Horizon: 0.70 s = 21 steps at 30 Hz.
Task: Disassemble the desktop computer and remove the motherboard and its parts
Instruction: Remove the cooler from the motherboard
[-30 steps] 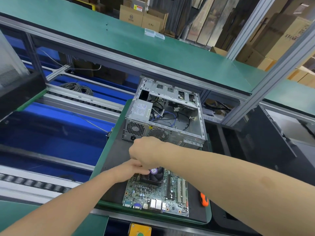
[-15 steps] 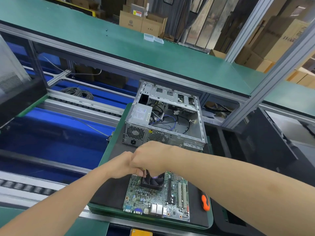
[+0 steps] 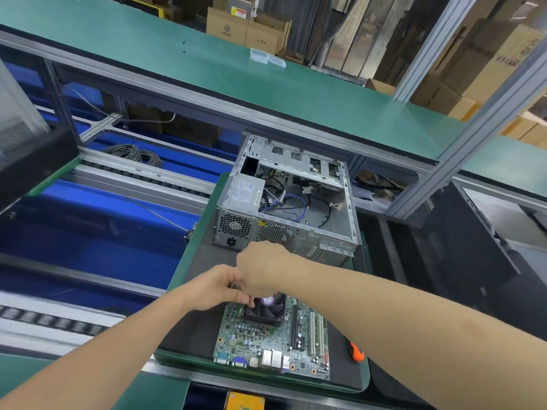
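A green motherboard [image 3: 266,347] lies flat on a dark mat [image 3: 189,332] on a green pallet. A black CPU fan [image 3: 266,310] with a purple hub label sits on the board's far part. Both hands are at the fan's far left corner. My left hand [image 3: 216,287] has its fingers curled at that corner, touching the fan's edge. My right hand [image 3: 260,270] is curled above it, knuckles up, its fingertips hidden; what they pinch cannot be made out. The opened metal computer case [image 3: 340,232] stands behind, with a power supply [image 3: 244,193] and loose cables inside.
An orange-handled screwdriver [image 3: 356,352] lies on the mat right of the board. A black panel [image 3: 473,261] leans at the right. Blue conveyor lanes [image 3: 88,232] run at the left, a green shelf [image 3: 236,78] above, and cardboard boxes [image 3: 245,25] behind it.
Both hands stay at the fan's far left corner; my left hand has drawn up against my right. The view has shifted slightly.
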{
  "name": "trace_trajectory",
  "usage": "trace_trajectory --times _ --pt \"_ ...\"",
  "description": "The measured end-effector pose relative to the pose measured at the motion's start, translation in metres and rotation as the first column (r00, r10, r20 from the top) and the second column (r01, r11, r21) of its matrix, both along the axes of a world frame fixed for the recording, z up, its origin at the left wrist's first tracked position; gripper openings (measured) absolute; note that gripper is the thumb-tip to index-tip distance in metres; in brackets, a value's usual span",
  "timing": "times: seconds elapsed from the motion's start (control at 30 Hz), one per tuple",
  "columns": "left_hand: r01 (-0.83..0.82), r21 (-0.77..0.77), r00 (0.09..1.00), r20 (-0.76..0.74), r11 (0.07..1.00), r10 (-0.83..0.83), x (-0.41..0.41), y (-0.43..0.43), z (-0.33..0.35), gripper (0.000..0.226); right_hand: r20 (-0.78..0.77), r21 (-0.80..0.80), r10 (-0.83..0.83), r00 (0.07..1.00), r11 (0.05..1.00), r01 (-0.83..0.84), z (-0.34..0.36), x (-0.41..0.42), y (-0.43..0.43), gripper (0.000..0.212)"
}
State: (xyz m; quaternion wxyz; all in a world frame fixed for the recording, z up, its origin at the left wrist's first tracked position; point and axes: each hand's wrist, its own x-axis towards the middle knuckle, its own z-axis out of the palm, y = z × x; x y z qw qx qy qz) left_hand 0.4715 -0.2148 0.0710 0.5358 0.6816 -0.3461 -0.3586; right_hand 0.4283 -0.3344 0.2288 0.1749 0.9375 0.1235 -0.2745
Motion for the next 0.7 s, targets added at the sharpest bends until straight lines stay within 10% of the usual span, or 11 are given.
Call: trace_trajectory --times 0.43,0.6,0.7 --pt "-0.014 0.010 0.997 -0.072 1.000 0.015 0.002 0.001 -0.017 0.021 0.084 -0.081 0.620 0.780 0.785 -0.615 0.009 -0.023 -0.004 0.012" --pt "-0.010 0.022 1.000 0.007 1.000 0.010 0.001 0.002 -0.016 0.011 0.020 0.083 0.015 1.000 0.996 -0.016 0.020 -0.005 0.001 0.038" --pt "-0.023 -0.001 1.000 -0.015 1.000 0.023 0.000 0.001 -0.016 0.009 -0.302 0.084 -0.404 0.863 0.891 0.447 0.018 0.004 0.005 0.036"
